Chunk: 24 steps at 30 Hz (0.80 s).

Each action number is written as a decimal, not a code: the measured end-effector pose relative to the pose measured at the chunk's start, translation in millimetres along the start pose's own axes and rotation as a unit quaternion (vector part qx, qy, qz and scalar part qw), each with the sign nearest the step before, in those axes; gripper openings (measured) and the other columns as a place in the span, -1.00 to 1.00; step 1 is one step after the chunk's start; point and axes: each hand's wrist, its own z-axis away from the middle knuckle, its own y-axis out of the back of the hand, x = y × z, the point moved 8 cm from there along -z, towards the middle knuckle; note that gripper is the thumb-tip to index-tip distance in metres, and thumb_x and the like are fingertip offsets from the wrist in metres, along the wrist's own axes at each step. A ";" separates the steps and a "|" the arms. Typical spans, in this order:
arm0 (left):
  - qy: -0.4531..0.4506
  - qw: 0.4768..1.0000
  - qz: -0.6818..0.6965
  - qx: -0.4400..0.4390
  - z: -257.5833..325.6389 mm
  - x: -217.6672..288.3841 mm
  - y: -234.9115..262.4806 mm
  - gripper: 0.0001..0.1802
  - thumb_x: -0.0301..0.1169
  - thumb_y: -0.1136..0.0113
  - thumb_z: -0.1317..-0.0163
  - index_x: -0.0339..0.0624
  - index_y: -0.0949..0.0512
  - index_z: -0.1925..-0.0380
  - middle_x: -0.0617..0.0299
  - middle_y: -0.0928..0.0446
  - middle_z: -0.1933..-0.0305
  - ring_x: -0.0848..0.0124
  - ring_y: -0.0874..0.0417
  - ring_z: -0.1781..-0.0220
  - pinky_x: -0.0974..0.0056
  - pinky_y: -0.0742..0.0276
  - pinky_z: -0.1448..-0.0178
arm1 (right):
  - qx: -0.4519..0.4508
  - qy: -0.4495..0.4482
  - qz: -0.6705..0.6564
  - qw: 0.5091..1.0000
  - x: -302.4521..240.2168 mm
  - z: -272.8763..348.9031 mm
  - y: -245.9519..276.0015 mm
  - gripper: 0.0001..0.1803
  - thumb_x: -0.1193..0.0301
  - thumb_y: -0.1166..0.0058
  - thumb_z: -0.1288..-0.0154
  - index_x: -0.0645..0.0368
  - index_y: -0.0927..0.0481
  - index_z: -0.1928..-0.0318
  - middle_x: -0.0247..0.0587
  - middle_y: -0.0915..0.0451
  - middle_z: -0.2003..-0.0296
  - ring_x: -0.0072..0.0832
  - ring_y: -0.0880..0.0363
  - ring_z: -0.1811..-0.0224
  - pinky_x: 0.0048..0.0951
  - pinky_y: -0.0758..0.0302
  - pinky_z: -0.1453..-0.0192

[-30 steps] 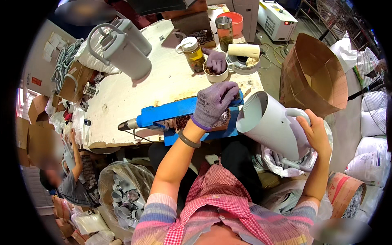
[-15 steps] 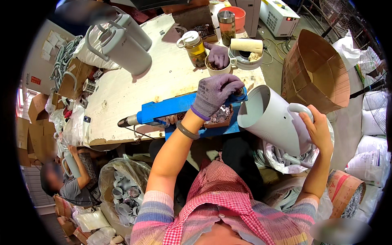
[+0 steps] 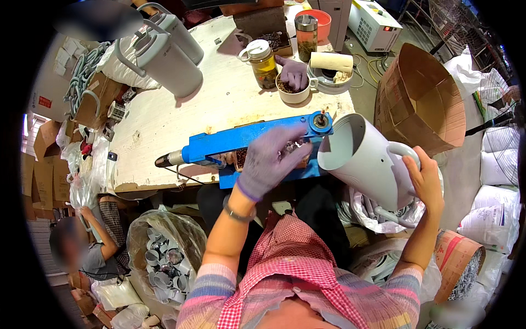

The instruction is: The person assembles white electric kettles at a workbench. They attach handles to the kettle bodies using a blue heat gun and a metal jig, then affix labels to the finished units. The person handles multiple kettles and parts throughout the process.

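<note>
My right hand [image 3: 424, 178] is bare and closed round the handle of a grey pitcher [image 3: 378, 164]. The pitcher is tilted, its wide mouth facing the round head of a blue long-armed tool [image 3: 252, 134] on the table edge. A small upright pin with a bit of metal on it stands at the centre of that head. In a grey-purple glove, my left hand [image 3: 268, 159] is just below the arm of the tool, fingers apart. It hovers over a box of small metal parts [image 3: 298, 156], partly hiding it; I see nothing held in it.
Two grey lidded pitchers [image 3: 170, 66] stand at the table's far left. A white mug of small brown pieces [image 3: 295, 93] has a purple glove on it, beside two jars. A cardboard box [image 3: 422, 104] is at right, a bag of grey parts [image 3: 164, 268] lower left. Someone sits at left.
My left hand has come away from the round head of the blue tool, down and left toward the parts box, its fingers spreading. The pitcher in my right hand has hardly moved.
</note>
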 end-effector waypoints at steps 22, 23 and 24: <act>0.064 0.997 -0.050 0.012 55.7 -57.3 -10.3 -0.81 -0.29 -0.27 -0.26 -0.14 -0.73 0.28 0.07 -0.69 0.36 0.17 -0.73 0.35 0.21 -0.62 0.25 | -0.027 0.008 0.035 0.999 -2.7 8.6 -3.1 -0.67 0.22 -0.13 -0.39 0.28 -0.58 0.12 0.01 -0.50 0.52 -0.32 -0.45 0.53 -0.32 -0.40 0.35; 0.071 0.993 -0.089 -0.018 50.9 -55.6 -11.4 -0.79 -0.26 -0.25 -0.27 -0.13 -0.72 0.29 0.08 -0.68 0.38 0.16 -0.72 0.36 0.20 -0.61 0.26 | -0.027 0.000 0.035 0.999 -3.0 8.0 -3.7 -0.67 0.22 -0.13 -0.38 0.28 -0.58 0.12 0.03 -0.51 0.51 -0.29 -0.45 0.52 -0.31 -0.41 0.34; 0.079 0.987 -0.128 -0.047 47.5 -57.3 -13.9 -0.77 -0.22 -0.22 -0.29 -0.12 -0.71 0.29 0.09 -0.68 0.40 0.15 -0.72 0.37 0.20 -0.61 0.27 | -0.027 -0.008 0.036 0.999 -3.4 7.2 -4.5 -0.67 0.22 -0.14 -0.38 0.29 -0.58 0.12 0.04 -0.53 0.50 -0.26 -0.46 0.52 -0.31 -0.41 0.33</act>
